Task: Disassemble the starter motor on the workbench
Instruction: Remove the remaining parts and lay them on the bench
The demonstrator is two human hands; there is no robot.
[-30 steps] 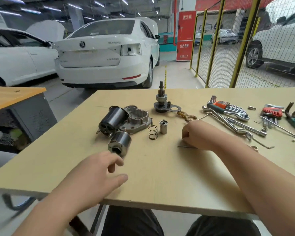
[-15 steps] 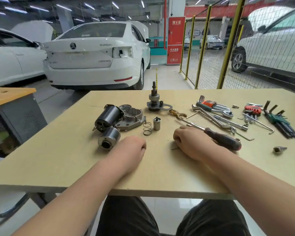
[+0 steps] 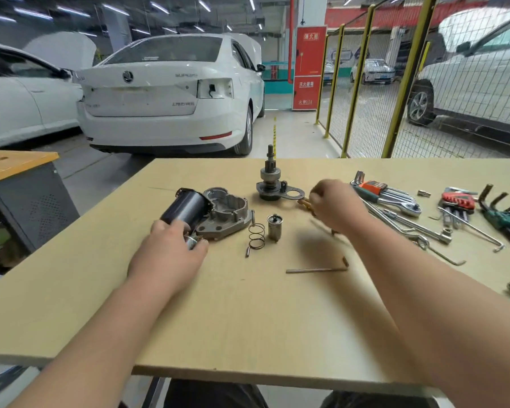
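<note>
The left hand (image 3: 171, 254) was closed over a small cylindrical part (image 3: 192, 242) beside the black motor body (image 3: 186, 209), while the blurred right hand (image 3: 331, 206) reached toward a brass piece (image 3: 304, 204); its grip could not be told. Disassembly looked well advanced: the end housing (image 3: 227, 214), spring (image 3: 256, 235), plunger (image 3: 274, 227) and upright drive gear assembly (image 3: 270, 182) already lay apart mid-workbench (image 3: 248, 319), leaving mainly the motor body.

Tan workbench (image 3: 248, 319), black motor body (image 3: 186, 207), grey housing (image 3: 227, 213), orange-handled keys (image 3: 374, 187), white car (image 3: 165, 92)
</note>
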